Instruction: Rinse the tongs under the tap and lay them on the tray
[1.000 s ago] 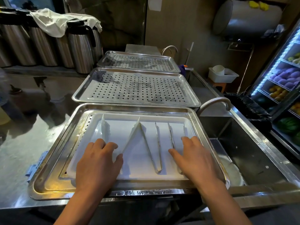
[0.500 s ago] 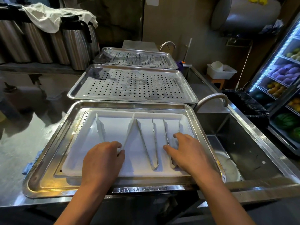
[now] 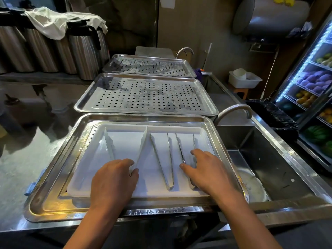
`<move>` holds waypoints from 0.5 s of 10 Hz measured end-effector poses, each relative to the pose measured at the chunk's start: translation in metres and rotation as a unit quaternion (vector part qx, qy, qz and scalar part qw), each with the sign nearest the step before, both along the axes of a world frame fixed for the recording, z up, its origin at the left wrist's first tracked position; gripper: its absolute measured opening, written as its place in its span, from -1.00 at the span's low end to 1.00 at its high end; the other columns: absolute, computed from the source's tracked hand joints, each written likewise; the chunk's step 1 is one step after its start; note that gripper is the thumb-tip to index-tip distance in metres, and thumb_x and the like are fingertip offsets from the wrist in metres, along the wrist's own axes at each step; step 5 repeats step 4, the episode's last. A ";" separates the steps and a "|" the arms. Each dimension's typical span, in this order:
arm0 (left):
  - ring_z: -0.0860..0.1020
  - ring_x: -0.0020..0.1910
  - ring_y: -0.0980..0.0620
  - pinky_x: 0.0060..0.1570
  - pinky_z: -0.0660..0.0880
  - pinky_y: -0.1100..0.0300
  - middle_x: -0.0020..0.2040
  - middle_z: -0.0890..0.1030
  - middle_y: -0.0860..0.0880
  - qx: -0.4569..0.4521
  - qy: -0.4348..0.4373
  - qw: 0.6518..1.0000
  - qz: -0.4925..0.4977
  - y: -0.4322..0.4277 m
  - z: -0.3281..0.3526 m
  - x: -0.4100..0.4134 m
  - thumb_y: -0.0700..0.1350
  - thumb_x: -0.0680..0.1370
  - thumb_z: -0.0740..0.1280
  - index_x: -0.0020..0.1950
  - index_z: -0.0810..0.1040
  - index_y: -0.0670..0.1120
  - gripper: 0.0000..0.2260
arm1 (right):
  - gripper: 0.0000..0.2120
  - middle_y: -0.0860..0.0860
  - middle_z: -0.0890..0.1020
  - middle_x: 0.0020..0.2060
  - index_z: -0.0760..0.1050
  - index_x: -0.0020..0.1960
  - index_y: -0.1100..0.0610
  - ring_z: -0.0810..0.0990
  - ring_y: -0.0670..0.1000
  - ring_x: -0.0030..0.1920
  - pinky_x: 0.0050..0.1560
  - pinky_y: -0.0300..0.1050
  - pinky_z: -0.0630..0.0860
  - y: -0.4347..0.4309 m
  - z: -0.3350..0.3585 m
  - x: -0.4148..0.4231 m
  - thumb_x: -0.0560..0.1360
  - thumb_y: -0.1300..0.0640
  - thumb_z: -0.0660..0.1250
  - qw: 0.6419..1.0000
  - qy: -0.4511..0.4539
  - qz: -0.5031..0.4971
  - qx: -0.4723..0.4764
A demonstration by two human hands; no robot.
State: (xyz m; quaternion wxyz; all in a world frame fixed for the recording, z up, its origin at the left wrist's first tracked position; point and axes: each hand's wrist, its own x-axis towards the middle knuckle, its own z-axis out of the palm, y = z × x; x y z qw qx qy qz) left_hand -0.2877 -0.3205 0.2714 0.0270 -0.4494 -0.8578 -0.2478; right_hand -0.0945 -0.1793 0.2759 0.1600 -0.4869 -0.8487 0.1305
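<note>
Three tongs lie in a white tray (image 3: 126,141) that sits inside a perforated steel tray (image 3: 53,178). White plastic tongs (image 3: 142,148) lie on the left, spread in a V. My left hand (image 3: 115,178) is curled over their hinge end, which it hides. Steel tongs (image 3: 161,162) lie untouched in the middle. My right hand (image 3: 206,169) rests across a second pair of steel tongs (image 3: 180,148) on the right, fingers spread, thumb to the left of their near arm. The tap (image 3: 233,109) arches over the sink (image 3: 269,159) at the right; no water runs.
Two more perforated steel trays (image 3: 145,94) stand behind the near one. Steel flasks under a cloth (image 3: 84,51) line the back left. A white bin (image 3: 245,79) and a lit fruit cabinet (image 3: 316,83) are at the right. The counter at left is wet.
Both hands slid a little toward me over the tongs. My left hand's fingers curled in over the white tongs' hinge. The view shifted slightly forward.
</note>
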 end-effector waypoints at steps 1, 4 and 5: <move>0.62 -0.09 -0.21 -0.17 0.53 0.00 -0.20 0.68 -0.06 0.002 0.003 1.000 -0.003 -0.002 0.001 0.001 -0.02 0.46 0.47 0.10 0.70 -0.04 -0.76 | -0.43 0.07 0.59 0.17 0.39 0.42 0.00 0.58 0.11 0.13 -0.10 -0.13 0.34 0.001 -0.001 0.002 0.52 -0.27 0.27 1.000 0.003 0.002 0.000; 0.62 -0.15 -0.20 -0.33 0.49 0.05 -0.14 0.65 -0.07 0.066 0.029 0.997 -0.007 -0.016 0.002 0.011 -0.10 0.39 0.54 0.10 0.68 -0.06 -0.71 | -0.36 0.01 0.61 0.00 0.41 0.40 -0.02 0.58 0.06 0.04 -0.10 -0.11 0.36 0.000 0.003 0.010 0.46 -0.37 0.28 0.999 0.048 -0.026 0.004; 0.62 -0.15 -0.20 -0.33 0.49 0.05 -0.14 0.65 -0.07 0.066 0.029 0.997 -0.007 -0.016 0.002 0.011 -0.10 0.39 0.54 0.10 0.68 -0.06 -0.71 | -0.36 0.01 0.61 0.00 0.41 0.40 -0.02 0.58 0.06 0.04 -0.10 -0.11 0.36 0.000 0.003 0.010 0.46 -0.37 0.28 0.999 0.048 -0.026 0.004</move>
